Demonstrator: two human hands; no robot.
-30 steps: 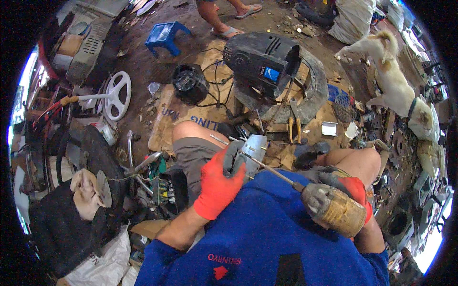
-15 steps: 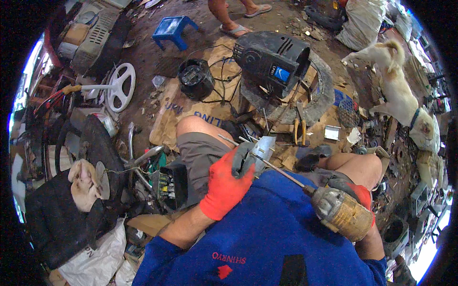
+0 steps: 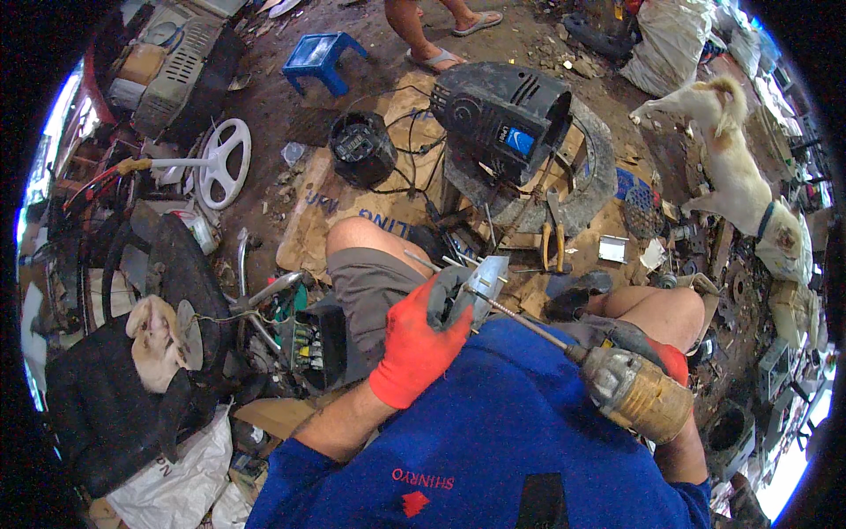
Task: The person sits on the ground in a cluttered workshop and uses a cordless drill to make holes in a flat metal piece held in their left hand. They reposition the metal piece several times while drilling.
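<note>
My left hand [image 3: 419, 339], in a red glove with grey fingertips, grips a small silvery metal plate [image 3: 489, 280] with several rods through it. My right hand [image 3: 656, 353], in a similar glove, is closed on a worn yellowish power tool [image 3: 634, 392], partly hidden behind it. The tool's long thin bit [image 3: 520, 322] reaches to the plate beside my left fingers; whether it sits in a hole I cannot tell. Both hands are over my lap and blue shirt.
Ahead lie cardboard [image 3: 313, 220], a black housing [image 3: 493, 115], a black motor part [image 3: 361, 150], pliers [image 3: 552, 238], a blue stool [image 3: 322, 57] and another person's feet [image 3: 441, 57]. A dog [image 3: 731, 163] is right; a white wheel [image 3: 220, 163] and scrap lie left.
The whole view has shifted slightly since a second ago. The power tool and bit sit a little further right in view; both hands keep their grips.
</note>
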